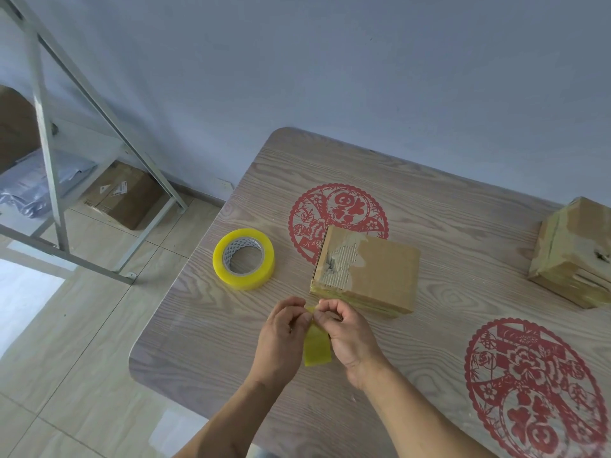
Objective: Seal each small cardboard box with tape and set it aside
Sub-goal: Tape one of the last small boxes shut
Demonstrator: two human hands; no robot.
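Both hands meet over the near part of the table (205, 325), fingertips together at the top end of a short yellow strip (316, 347) of tape. The left hand (281, 342) curls its fingers and pinches the strip's upper edge from the left; the right hand (347, 335) pinches it from the right, fingers bent in tight. The strip hangs down between the two palms, its lower end free above the tabletop.

Just beyond the hands lies a small box (367, 271), flat on the table, its top skin torn so the corrugation shows, with yellowish tape along its near edge. Left of the box and apart from it, the tape roll (244, 258) lies flat on its side near the table's left edge. Behind the box a red paper-cut (337, 209) is stuck to the wood, partly covered by the box; another paper-cut (535, 385) sits at the near right.

Far right, a second box (575, 252), wrapped in tape, stands near the table's edge. Beyond the table, on the floor, a carton (122, 196) rests under a metal frame (49, 153).
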